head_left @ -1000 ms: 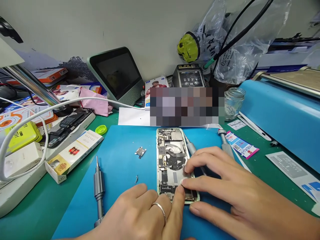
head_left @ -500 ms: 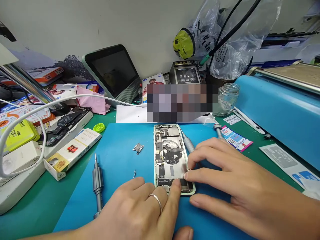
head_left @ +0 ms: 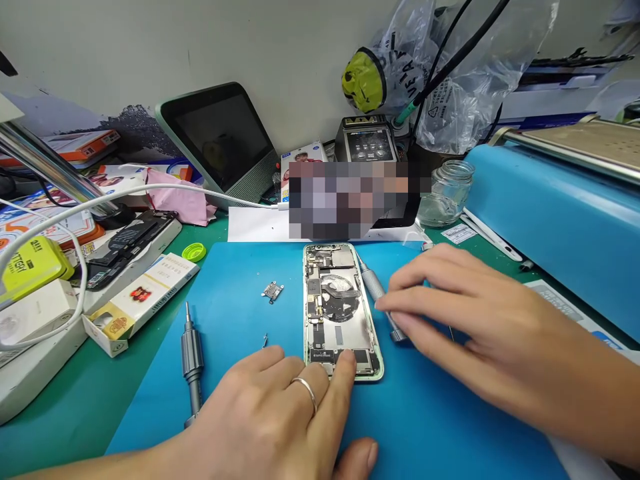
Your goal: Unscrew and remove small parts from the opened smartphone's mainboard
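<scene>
An opened phone [head_left: 340, 307] with its insides showing lies lengthwise on a blue mat [head_left: 235, 320]. My left hand [head_left: 280, 413], a ring on one finger, rests flat on the mat, and its index fingertip presses the phone's near end. My right hand [head_left: 465, 313] lies just right of the phone, fingers stretched out. Its fingertips touch a grey screwdriver [head_left: 373, 287] that lies along the phone's right side. A second screwdriver [head_left: 191, 360] lies on the mat to the left. A small loose part [head_left: 272, 291] and a tiny metal piece [head_left: 265, 341] sit between that screwdriver and the phone.
At the left are a cigarette box [head_left: 145, 297], a green cap [head_left: 194, 251], another opened phone [head_left: 130, 243], a yellow box [head_left: 27, 263] and a white cable [head_left: 75, 217]. Behind stand a smart display [head_left: 220, 143], a soldering station [head_left: 367, 140] and a glass jar [head_left: 447, 190]. A blue machine [head_left: 550, 207] fills the right.
My right hand has lifted off the phone's lower part and moved right onto the screwdriver beside it. My left index finger has stayed on the phone's near end.
</scene>
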The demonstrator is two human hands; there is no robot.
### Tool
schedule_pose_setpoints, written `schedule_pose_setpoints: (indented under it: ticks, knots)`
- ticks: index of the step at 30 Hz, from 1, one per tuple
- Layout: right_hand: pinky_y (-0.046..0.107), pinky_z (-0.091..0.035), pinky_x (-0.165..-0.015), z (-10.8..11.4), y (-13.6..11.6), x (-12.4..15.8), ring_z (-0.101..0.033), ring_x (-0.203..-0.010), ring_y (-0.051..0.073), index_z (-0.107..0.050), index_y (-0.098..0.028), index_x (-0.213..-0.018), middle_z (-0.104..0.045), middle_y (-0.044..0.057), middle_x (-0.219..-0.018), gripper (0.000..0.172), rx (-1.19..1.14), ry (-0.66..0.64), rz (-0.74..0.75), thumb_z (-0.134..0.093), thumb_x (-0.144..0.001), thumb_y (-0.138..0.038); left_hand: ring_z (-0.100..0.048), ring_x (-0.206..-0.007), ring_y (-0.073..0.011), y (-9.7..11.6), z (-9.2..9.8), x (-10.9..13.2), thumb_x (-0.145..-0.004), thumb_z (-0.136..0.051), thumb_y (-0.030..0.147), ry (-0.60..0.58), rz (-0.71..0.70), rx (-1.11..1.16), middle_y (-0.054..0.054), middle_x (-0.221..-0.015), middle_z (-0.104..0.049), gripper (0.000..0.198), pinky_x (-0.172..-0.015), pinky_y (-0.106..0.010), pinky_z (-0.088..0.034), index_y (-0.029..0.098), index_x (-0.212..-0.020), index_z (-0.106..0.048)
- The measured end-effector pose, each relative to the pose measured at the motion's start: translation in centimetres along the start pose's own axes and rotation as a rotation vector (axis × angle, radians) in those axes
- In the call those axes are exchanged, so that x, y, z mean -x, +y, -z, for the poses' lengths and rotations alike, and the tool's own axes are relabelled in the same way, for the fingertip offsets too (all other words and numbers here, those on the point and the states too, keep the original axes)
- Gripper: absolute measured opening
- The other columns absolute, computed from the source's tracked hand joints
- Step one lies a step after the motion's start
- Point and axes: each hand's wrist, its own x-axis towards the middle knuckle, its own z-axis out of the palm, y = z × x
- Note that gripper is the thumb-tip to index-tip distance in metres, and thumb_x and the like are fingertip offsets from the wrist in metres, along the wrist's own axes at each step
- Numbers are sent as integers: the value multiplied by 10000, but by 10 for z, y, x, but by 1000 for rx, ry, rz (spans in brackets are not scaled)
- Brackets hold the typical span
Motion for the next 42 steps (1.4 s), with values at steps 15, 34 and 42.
schedule_pose_setpoints:
  ticks: [15, 34, 42]
  knots:
    - [443, -384, -882, -1, 1, 8, -588, -844, 228, -733, -248, -952, -686, 22, -870, 175, 31, -197, -3, -581, -1039, -254, -731, -578, -152, -1, -3, 2, -1172, -391, 311, 20, -30, 5, 9, -752, -745, 415, -492, -330, -568, 37, -1293, -678]
    - [441, -551, -814, 16, -14, 4, -737, -904, 269, -678, -435, -1121, -766, -27, -973, 202, -30, 377, -190, -592, -1035, -273, -698, -520, -164, 0, -9, 0, -1163, -375, 314, 80, -9, -3, 4, -715, -737, 415, -451, -342, -534, 43, -1243, -677]
    - [402, -606, -852, 7, -4, 6, -760, -923, 251, -688, -375, -1154, -789, 3, -1066, 166, -10, 373, -193, -568, -1075, -292, -765, -622, -183, 1, -3, 1, -1166, -399, 307, 9, -5, 15, -25, -815, -792, 412, -508, -361, -589, 27, -1288, -675]
